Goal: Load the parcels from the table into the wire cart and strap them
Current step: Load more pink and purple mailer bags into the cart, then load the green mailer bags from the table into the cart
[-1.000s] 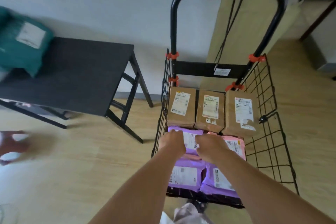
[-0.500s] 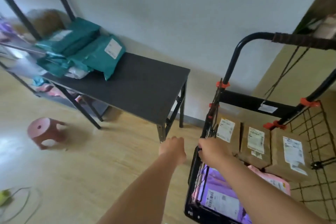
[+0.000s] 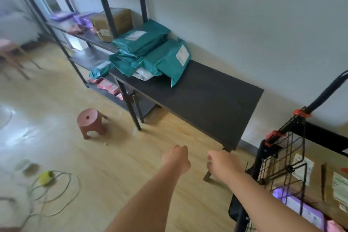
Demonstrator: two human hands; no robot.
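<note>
1. Both hands have left the cart (image 3: 288, 158) since the earlier frames. The view has swung left, so a shelf rack (image 3: 105, 5) has come into the upper left and the cart now sits at the right edge.
2. In the lower left of the frame, a thin cable (image 3: 56, 190) lies in loose loops on the wooden floor, with a small yellow object (image 3: 46, 176) on it.
3. A pink stool (image 3: 90, 120) stands on the floor, near the left leg of the bench (image 3: 207, 100).
4. The rack holds blurred purple bags and a brown carton (image 3: 116, 20) on one shelf.
5. The teal parcels (image 3: 150, 51) lie piled at the left end of the bench, beside the rack and well apart from the cart.
6. The left grip (image 3: 176, 159), at bottom centre, hovers over the floor in front of the bench. Its fingers are curled in and it holds nothing.
7. The right grip (image 3: 223, 165) is just beside it, also with fingers curled and holding nothing. It does not touch the cart.
8. Inside the cart, brown boxes (image 3: 316, 190) with white labels stand at the back. Purple bags (image 3: 301, 211) lie in front of them.
9. Red clips (image 3: 301, 113) sit on the cart's black frame.
</note>
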